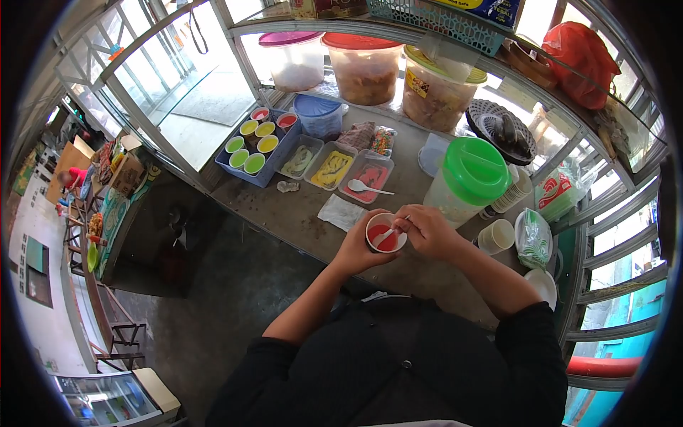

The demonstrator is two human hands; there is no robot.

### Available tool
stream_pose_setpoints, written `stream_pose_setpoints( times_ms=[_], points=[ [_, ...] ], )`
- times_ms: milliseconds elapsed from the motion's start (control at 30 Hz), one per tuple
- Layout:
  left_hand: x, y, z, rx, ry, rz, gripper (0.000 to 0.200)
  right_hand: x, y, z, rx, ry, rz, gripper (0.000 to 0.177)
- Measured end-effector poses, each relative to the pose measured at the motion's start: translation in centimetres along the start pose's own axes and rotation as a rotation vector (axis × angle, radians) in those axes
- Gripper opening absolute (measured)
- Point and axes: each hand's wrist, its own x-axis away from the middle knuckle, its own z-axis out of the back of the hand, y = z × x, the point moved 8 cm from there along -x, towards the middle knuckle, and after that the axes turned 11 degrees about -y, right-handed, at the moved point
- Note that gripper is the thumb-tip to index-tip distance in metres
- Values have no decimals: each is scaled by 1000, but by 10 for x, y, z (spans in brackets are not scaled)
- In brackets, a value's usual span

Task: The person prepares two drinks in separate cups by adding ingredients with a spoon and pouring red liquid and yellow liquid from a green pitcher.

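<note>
My left hand [357, 250] is wrapped round a paper cup [400, 220] with red contents, held over the near edge of the counter. In my right hand [429, 230] a white plastic spoon [384, 235] is pinched, its lower end inside the cup. Beyond the cup stand three clear tubs: one with red contents [369, 171] and another white spoon [363, 187] lying across it, one with yellow contents [331, 168], one with pale contents [300, 158]. A white paper [342, 213] lies just beyond my left hand.
A blue-grey basket [267, 173] holds several cups of green, yellow and red contents. To the right are a green-lidded pitcher [475, 178], stacked paper cups [496, 236] and a plastic-wrapped pack [532, 238]. Large lidded containers [361, 71] line the back. A wire-like shelf basket [434, 27] sits overhead.
</note>
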Motion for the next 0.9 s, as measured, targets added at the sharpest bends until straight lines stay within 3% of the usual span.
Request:
stream_pose_setpoints(
  times_ms=[200,433,500,600,900],
  points=[
    [-1,5,-1,41,-23,29,90,-3,-23,14,205,-99,117,13],
    [-2,-5,-17,122,-171,116,95,-8,-41,-12,414,-222,262,13],
    [-4,2,-17,51,-178,59,89,-8,-43,-21,504,-250,324,16],
    [-4,2,-18,36,-188,53,87,-16,-36,-17,558,-261,240,14],
    [1,4,7,-153,37,26,83,-10,34,1,-98,-12,-231,17]
  ],
)
